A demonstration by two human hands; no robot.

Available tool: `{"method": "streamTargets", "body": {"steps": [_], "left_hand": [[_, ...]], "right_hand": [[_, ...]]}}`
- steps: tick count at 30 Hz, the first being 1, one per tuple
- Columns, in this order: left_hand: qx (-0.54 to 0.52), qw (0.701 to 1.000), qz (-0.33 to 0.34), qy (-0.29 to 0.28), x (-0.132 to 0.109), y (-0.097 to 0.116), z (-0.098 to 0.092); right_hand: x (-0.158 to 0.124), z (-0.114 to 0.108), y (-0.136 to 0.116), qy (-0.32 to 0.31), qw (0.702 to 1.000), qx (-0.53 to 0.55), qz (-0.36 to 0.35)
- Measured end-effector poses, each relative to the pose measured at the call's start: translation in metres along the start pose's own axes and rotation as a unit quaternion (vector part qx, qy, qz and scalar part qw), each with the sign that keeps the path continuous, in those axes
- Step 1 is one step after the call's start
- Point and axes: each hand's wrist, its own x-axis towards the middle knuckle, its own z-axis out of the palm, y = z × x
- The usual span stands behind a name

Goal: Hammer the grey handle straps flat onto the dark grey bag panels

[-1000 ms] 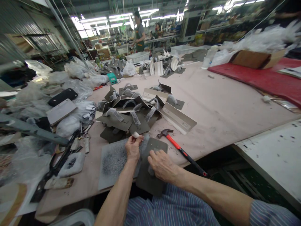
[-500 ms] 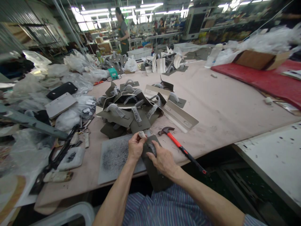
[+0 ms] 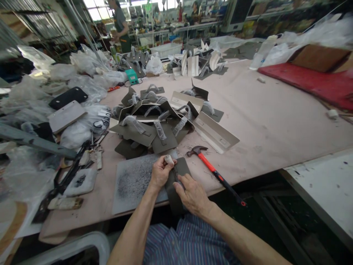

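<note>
In my left hand (image 3: 161, 173) is a short, white, tape-wrapped tool handle (image 3: 168, 159), gripped between thumb and fingers; its lower end is hidden. My right hand (image 3: 193, 193) is closed on the handle area of a dark grey-green bag panel (image 3: 176, 200), with fingertips near its middle. The panel lies tilted over the table's front edge, partly on a worn grey board (image 3: 132, 184) covered in dark marks. Beside it on the right rests a claw hammer (image 3: 211, 169) with a red and black handle.
Behind my hands is a heap of similar panels (image 3: 165, 140) with plastic-wrapped handles. Plastic bags (image 3: 74, 136) and loose tools (image 3: 66, 203) crowd the left. A red sheet (image 3: 303, 81) bears a cardboard box (image 3: 320, 57) at right. A person (image 3: 120, 27) stands far back.
The view has tipped downward and shifted slightly. My right hand has moved a little down along the panel, while my left hand still grips the white tool handle close to it.
</note>
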Motion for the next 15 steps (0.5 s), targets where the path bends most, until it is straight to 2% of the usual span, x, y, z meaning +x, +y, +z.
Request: {"method": "streamTargets", "body": {"steps": [10,15], "left_hand": [[0.055,0.998,0.012,-0.005,-0.002,0.000,0.003],[0.086,0.996,0.025,-0.006,-0.002,0.000,0.005]], "right_hand": [[-0.001,0.006,0.004,0.023,1.000,0.012,-0.002],[0.000,-0.002,0.013,0.031,0.996,0.075,-0.032]]}}
